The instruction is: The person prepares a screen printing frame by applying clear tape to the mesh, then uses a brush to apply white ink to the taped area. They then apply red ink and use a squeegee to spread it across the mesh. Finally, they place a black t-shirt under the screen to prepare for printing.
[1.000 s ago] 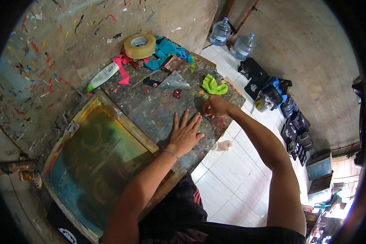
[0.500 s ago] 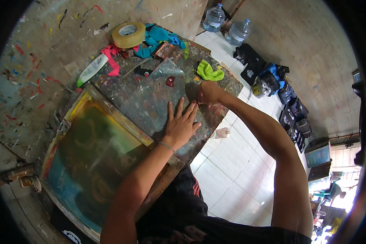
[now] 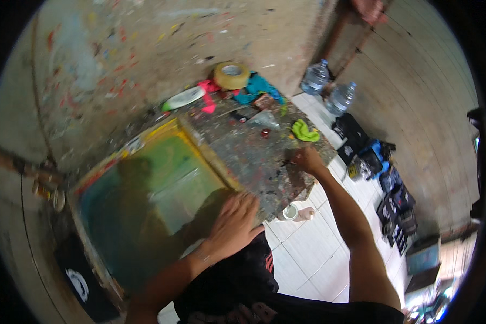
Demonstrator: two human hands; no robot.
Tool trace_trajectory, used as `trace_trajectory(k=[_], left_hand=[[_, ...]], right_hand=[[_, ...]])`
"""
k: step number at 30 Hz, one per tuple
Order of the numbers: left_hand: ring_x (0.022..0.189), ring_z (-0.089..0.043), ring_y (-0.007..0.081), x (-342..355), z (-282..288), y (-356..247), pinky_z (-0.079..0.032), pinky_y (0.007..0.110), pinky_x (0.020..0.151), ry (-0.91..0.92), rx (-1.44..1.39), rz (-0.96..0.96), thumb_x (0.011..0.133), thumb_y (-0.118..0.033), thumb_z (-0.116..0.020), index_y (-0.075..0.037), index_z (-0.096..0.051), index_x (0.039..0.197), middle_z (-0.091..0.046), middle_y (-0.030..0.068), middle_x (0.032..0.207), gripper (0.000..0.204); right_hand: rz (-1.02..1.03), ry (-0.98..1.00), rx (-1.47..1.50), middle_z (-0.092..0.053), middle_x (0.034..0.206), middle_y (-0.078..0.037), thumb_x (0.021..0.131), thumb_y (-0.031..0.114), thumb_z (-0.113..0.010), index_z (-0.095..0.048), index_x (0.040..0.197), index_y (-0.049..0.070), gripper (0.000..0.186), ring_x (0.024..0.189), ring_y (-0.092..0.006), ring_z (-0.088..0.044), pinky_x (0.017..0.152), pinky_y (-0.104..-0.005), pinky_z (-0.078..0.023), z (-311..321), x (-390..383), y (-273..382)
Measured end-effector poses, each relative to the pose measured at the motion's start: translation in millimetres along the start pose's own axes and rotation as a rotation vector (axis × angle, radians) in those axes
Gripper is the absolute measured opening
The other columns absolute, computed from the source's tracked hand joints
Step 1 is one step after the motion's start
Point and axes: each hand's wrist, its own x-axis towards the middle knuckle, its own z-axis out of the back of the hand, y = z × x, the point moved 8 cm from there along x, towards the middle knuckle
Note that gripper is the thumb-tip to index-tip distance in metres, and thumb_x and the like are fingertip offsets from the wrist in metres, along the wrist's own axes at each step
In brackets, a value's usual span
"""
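Observation:
My left hand lies over the near right edge of a wooden-framed printing screen with green and blue mesh. Its fingers are stretched out, with nothing visible in them. On the paint-stained table, my right hand is closed at the right side; what its fingers hold, if anything, I cannot make out. A small dark mark or bit shows by its fingertips. Just beyond that hand sits a crumpled lime green cloth. A small dark red object rests farther left.
At the table's back are a roll of clear tape, a white bottle with a green tip, pink cloth and teal cloth. Two water bottles stand on the tiled floor. Dark printed fabrics line the right wall.
My left hand has come off the bare tabletop, back toward me onto the screen frame's edge. My right hand stays closed at the table's right side. The whole view has shifted.

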Motion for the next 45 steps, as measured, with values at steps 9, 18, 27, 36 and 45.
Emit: trace_trajectory(k=[9,18,27,36,45], left_hand=[[0.111,-0.052,0.0374,-239,53,20,-0.04,0.05,0.095,-0.053,0.176,0.668,0.074,-0.026,-0.085,-0.001,-0.058,0.117,-0.054,0.0176,0.117,0.057],[0.098,-0.059,0.0354,-223,121,-9,-0.045,0.049,0.089,-0.148,0.233,0.667,0.074,-0.031,-0.085,-0.006,-0.067,0.106,-0.061,0.0137,0.104,0.045],[0.092,-0.062,0.0353,-179,249,-27,-0.049,0.044,0.082,-0.257,0.337,0.615,0.068,-0.031,-0.089,-0.004,-0.069,0.106,-0.064,0.0132,0.1,0.051],[0.095,-0.058,0.0357,-203,163,-21,-0.047,0.044,0.082,-0.197,0.256,0.619,0.07,-0.028,-0.088,-0.004,-0.067,0.104,-0.06,0.0137,0.1,0.047],[0.095,-0.057,0.0354,-227,75,9,-0.043,0.046,0.083,-0.133,0.213,0.694,0.07,-0.023,-0.085,-0.004,-0.064,0.101,-0.059,0.0134,0.099,0.042]], right_hand=[[0.214,-0.134,0.33,-0.066,0.1,-0.022,0.087,0.005,-0.065,-0.068,0.104,-0.004,0.019,0.093,-0.0404,-0.064,0.084,-0.0483,-0.051,-19,-137,113],[0.571,-0.141,-0.175,-0.047,0.149,-0.019,0.083,0.02,-0.074,-0.056,0.138,0.004,0.059,0.139,-0.0412,-0.042,0.117,-0.0634,-0.021,-50,-174,173],[1.008,0.057,0.214,-0.06,0.133,-0.023,0.096,0.049,-0.059,-0.058,0.137,0.001,0.063,0.137,-0.0368,-0.048,0.118,-0.0646,-0.021,-93,-271,338],[1.102,0.911,0.884,-0.068,0.116,-0.024,0.098,0.03,-0.064,-0.062,0.126,-0.002,0.043,0.11,-0.0402,-0.065,0.093,-0.0467,-0.053,-68,-329,366],[1.052,0.923,0.778,-0.067,0.123,-0.025,0.097,0.027,-0.067,-0.062,0.128,-0.002,0.043,0.11,-0.0393,-0.066,0.094,-0.0445,-0.054,-75,-323,344]])
